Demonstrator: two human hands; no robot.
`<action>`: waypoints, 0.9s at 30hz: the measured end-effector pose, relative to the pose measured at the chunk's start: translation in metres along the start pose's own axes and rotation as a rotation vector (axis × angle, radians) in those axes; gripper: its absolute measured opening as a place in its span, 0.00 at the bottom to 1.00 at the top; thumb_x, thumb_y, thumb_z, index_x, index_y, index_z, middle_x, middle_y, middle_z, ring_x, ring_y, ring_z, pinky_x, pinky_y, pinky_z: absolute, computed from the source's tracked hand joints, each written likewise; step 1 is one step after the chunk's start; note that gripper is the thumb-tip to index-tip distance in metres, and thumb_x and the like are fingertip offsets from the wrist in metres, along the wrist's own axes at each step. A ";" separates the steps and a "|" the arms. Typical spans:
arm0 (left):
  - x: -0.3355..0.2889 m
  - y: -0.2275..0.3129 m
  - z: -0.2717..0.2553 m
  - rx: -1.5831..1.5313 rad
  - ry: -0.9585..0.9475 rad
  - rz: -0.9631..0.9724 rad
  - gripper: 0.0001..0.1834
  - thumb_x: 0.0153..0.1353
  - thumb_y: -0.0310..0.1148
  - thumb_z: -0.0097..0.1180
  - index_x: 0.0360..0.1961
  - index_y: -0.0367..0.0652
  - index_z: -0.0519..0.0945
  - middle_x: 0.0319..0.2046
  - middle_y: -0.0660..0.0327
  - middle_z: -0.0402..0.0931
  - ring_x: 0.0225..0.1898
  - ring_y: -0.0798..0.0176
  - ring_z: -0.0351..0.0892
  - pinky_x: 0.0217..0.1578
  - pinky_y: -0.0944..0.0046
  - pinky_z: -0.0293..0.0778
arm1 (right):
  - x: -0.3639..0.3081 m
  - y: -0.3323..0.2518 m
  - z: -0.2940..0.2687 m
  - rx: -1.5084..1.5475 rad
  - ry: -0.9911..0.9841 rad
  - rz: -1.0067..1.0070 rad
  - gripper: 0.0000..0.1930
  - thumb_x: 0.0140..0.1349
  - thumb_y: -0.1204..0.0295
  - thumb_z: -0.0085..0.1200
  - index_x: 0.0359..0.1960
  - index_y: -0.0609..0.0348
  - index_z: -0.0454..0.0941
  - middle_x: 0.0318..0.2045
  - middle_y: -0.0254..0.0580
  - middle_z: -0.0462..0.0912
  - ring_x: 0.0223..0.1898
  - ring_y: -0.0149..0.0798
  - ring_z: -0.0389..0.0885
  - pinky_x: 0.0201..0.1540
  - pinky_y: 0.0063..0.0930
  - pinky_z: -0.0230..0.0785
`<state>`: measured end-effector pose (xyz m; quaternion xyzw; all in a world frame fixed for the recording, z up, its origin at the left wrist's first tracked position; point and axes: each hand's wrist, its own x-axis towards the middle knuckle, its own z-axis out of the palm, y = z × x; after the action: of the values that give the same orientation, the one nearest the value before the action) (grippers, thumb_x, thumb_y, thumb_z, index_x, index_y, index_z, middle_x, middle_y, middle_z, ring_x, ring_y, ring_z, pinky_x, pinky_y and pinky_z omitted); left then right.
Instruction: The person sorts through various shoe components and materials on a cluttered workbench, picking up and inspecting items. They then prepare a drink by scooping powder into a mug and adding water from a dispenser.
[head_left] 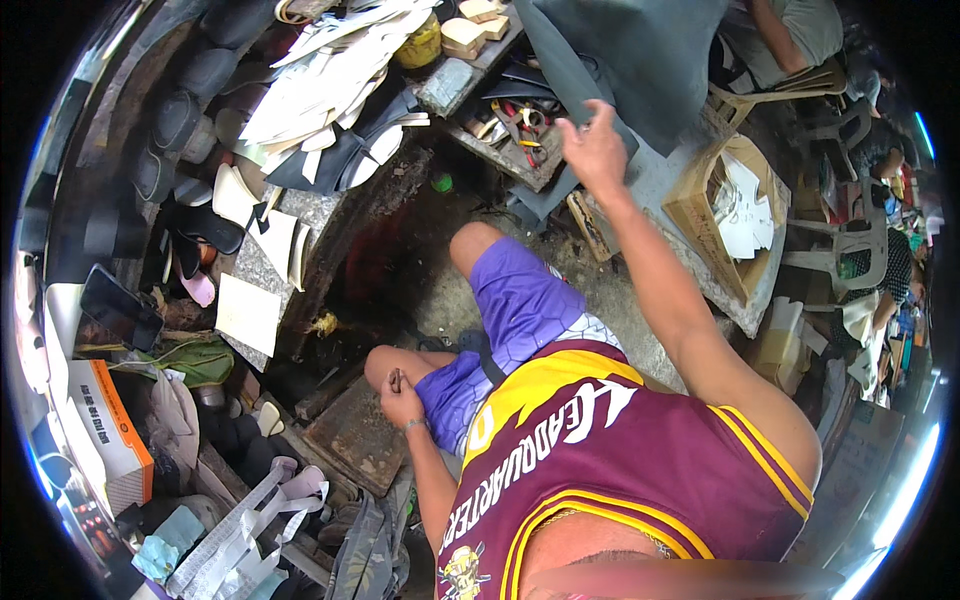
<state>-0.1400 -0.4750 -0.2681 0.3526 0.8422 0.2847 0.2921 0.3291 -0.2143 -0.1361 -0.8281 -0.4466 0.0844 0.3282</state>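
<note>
Sheeting (645, 60), dark grey and smooth, hangs in broad folds at the top, right of centre, with a narrow strip running down toward the right hand (597, 150). That hand reaches out on a long arm with its fingers spread apart; whether the fingertips touch the strip, I cannot tell. The left hand (402, 403) lies by the person's left knee, its fingers curled together; whether something small sits in them, I cannot tell.

Just left of the right hand, a wooden tool tray (500, 158) holds red-handled hand tools (535, 155). To the right, an open cardboard box (705, 235) contains white pieces (742, 210). Farther left lie a fanned stack of cream sheets (330, 80), a yellow tub (418, 45) and a grey rectangular block (446, 86). A square cream sheet (248, 315) rests nearer the left edge, above an orange-and-white carton (105, 440). At the upper right, another person's arm (778, 35) shows.
</note>
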 end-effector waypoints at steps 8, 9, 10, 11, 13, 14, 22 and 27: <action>-0.004 0.003 0.002 -0.028 -0.039 0.002 0.15 0.72 0.29 0.61 0.55 0.30 0.84 0.50 0.49 0.89 0.52 0.59 0.90 0.53 0.61 0.82 | 0.052 0.094 -0.008 -0.248 -0.278 0.085 0.42 0.58 0.40 0.69 0.65 0.60 0.79 0.54 0.58 0.87 0.57 0.54 0.86 0.59 0.47 0.76; -0.007 0.001 0.001 -0.022 -0.030 0.001 0.15 0.72 0.29 0.61 0.55 0.30 0.84 0.50 0.49 0.89 0.51 0.59 0.90 0.53 0.61 0.81 | 0.052 0.097 -0.012 -0.201 -0.273 0.059 0.40 0.59 0.41 0.69 0.63 0.60 0.81 0.54 0.56 0.88 0.56 0.53 0.86 0.59 0.45 0.76; -0.009 -0.001 0.000 -0.005 -0.022 -0.040 0.15 0.72 0.29 0.61 0.55 0.30 0.84 0.50 0.49 0.89 0.51 0.59 0.90 0.53 0.61 0.81 | 0.051 0.098 -0.018 -0.169 -0.269 0.053 0.37 0.59 0.42 0.69 0.60 0.61 0.82 0.53 0.55 0.88 0.55 0.52 0.87 0.58 0.44 0.76; -0.011 -0.003 0.000 -0.016 -0.016 -0.001 0.15 0.72 0.29 0.61 0.55 0.30 0.84 0.50 0.49 0.89 0.51 0.58 0.90 0.53 0.61 0.82 | 0.049 0.099 -0.026 -0.153 -0.268 0.069 0.35 0.60 0.43 0.69 0.58 0.61 0.84 0.53 0.53 0.88 0.55 0.50 0.87 0.57 0.42 0.76; -0.015 -0.006 0.002 -0.016 -0.015 -0.021 0.15 0.72 0.29 0.61 0.55 0.30 0.84 0.49 0.48 0.89 0.51 0.58 0.90 0.53 0.60 0.82 | 0.047 0.100 -0.049 0.015 -0.175 0.068 0.32 0.62 0.47 0.69 0.57 0.61 0.85 0.50 0.51 0.89 0.53 0.48 0.87 0.56 0.40 0.76; -0.016 -0.007 0.002 -0.023 -0.009 0.007 0.16 0.72 0.29 0.61 0.55 0.30 0.84 0.49 0.48 0.89 0.51 0.58 0.90 0.52 0.60 0.82 | 0.044 0.102 -0.062 0.087 -0.122 0.090 0.30 0.63 0.49 0.68 0.56 0.61 0.85 0.49 0.50 0.90 0.52 0.46 0.88 0.55 0.38 0.76; -0.025 -0.003 -0.010 0.029 -0.018 0.024 0.16 0.72 0.31 0.62 0.55 0.30 0.84 0.48 0.48 0.90 0.49 0.59 0.90 0.51 0.60 0.82 | 0.032 0.119 -0.097 0.028 -0.041 0.132 0.24 0.71 0.53 0.58 0.58 0.57 0.86 0.52 0.54 0.89 0.56 0.56 0.86 0.60 0.45 0.75; -0.031 -0.011 -0.007 0.015 0.016 0.060 0.18 0.72 0.36 0.64 0.54 0.33 0.86 0.47 0.48 0.90 0.47 0.57 0.91 0.50 0.58 0.82 | 0.015 0.148 -0.081 0.354 0.305 0.432 0.28 0.74 0.57 0.57 0.63 0.73 0.77 0.51 0.62 0.86 0.46 0.53 0.88 0.47 0.45 0.78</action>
<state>-0.1313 -0.5069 -0.2618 0.3776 0.8356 0.2901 0.2740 0.4746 -0.2978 -0.1631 -0.8369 -0.1841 0.1035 0.5050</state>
